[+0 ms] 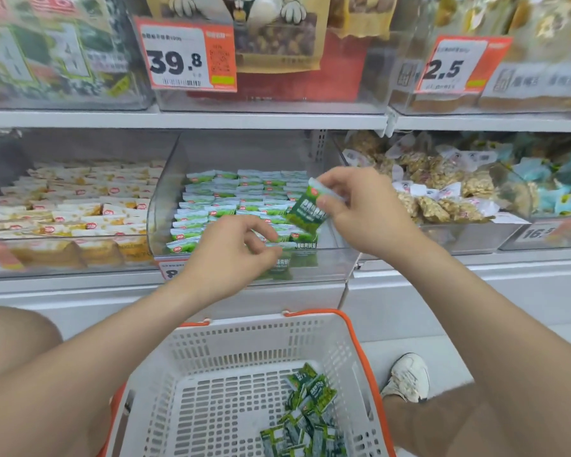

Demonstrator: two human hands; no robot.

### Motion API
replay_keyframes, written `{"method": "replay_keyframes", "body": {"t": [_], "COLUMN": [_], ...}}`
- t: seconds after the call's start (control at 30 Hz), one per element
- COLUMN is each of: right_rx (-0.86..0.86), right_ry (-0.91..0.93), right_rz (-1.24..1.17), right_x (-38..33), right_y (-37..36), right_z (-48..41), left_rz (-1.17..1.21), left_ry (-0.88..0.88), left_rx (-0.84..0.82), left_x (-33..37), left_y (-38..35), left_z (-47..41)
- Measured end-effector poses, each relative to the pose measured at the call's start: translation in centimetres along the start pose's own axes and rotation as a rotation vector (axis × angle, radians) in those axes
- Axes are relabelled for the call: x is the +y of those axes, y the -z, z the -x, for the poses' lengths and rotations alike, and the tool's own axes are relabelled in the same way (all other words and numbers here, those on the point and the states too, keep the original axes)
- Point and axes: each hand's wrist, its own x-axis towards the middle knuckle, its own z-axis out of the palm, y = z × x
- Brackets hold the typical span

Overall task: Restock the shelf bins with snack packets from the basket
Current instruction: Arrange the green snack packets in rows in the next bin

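Clear mid bin (165, 192) holds shelved pkts (218, 199) in neat green rows. R hand (363, 212) hangs over the bin's right-front part, thumb & fingertips pinching one green packet (307, 211) by its top edge, tilted, above the rows. L hand (228, 255) is at the bin's front wall, fingers curled onto the front row; can't tell if they grip anything. Basket (350, 338) stands below the bin w/ spare pkts (310, 420) heaped at its right side. Left of the bin: yellow pkts (80, 209); right of it: nut bags (442, 196)

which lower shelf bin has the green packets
The middle clear plastic bin; the left bin holds yellow-and-white packets, the right bin brown nut packets.
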Motion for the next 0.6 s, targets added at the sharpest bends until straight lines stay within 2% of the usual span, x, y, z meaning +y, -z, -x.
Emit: {"method": "replay_keyframes", "body": {"t": [0.07, 0.17, 0.27, 0.4, 0.47, 0.53, 0.6], "right_rx": [0.001, -0.253, -0.454, -0.597, -0.549, -0.377, -0.175], "right_ry": [0.039, 0.017, -0.042, -0.201, -0.169, -0.060, 0.044], "right_rz": [0.195, 0.355, 0.365, 0.250, 0.295, 0.381, 0.370], "right_x": [0.5, 1.1, 0.7, 0.6, 0.7, 0.5, -0.3], "right_y": [-0.2, -1.7, -2.9, -3.4, -2.9, -2.3, -1.5], "right_z": [-0.5, -1.2, -1.8, -2.8, -3.3, -3.2, -2.3], "left_rz": [-0.211, -0.377, -0.463, -0.540, -0.547, -0.531, -0.519], "left_ry": [-0.069, -0.095, -0.112, -0.181, -0.217, -0.278, -0.328], "left_rx": [0.085, 0.043, -0.004, -0.025, -0.007, 0.028, 0.075], "left_x": [-1.0, -1.2, -1.1, -1.5, -1.3, -0.6, 0.3], "left_y": [0.7, 1.1, 0.8, 0.3, 0.3, 0.2, -0.1], "left_z": [-0.8, -1.6, -1.9, -2.1, -2.0, -1.4, -0.4]}}
